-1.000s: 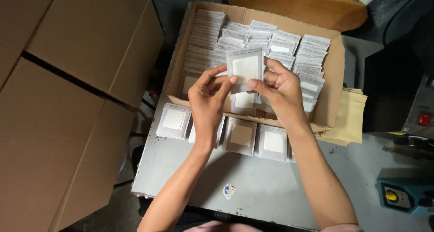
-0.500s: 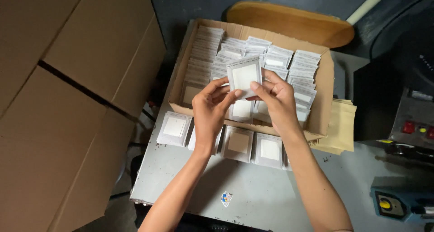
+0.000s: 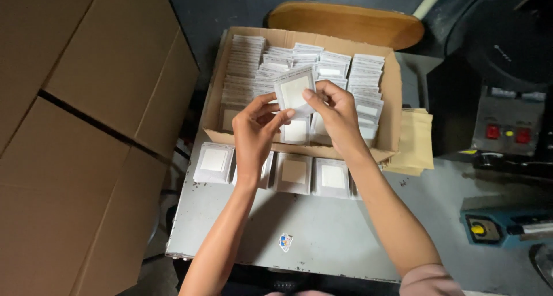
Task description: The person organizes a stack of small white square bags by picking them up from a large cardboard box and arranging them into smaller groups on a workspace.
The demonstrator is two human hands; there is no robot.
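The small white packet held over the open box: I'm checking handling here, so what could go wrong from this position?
The small white packet is pinched only at its edges by the left hand and right hand, so it might slip into the cardboard box and mix with the stacked packets. The forearms cross the row of packets on the table and could nudge them.

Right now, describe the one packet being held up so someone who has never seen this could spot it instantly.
Find the open cardboard box at the back of the grey table, filled with rows of small white packets. Just above its front half, the left hand and right hand pinch one flat white packet. It alone is lifted clear of the rows.
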